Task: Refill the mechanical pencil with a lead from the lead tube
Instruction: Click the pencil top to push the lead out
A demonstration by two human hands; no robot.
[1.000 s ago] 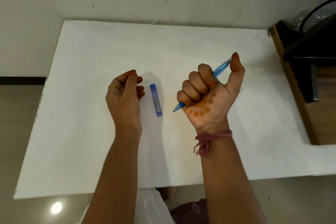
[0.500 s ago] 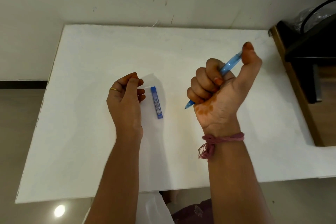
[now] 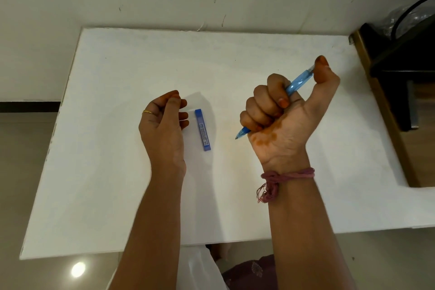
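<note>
The right hand (image 3: 280, 115) is fisting the mechanical pencil (image 3: 299, 82), thumb pressing its cap, well right of the lead tube (image 3: 202, 129) lying on the bench (image 3: 141, 195), while the left hand (image 3: 162, 120), curling loosely on nothing just left of the tube, should be steadying it

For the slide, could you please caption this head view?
Right hand fists a blue mechanical pencil, thumb on its cap; lead tube lies on the white table beside the curled left hand.
</note>
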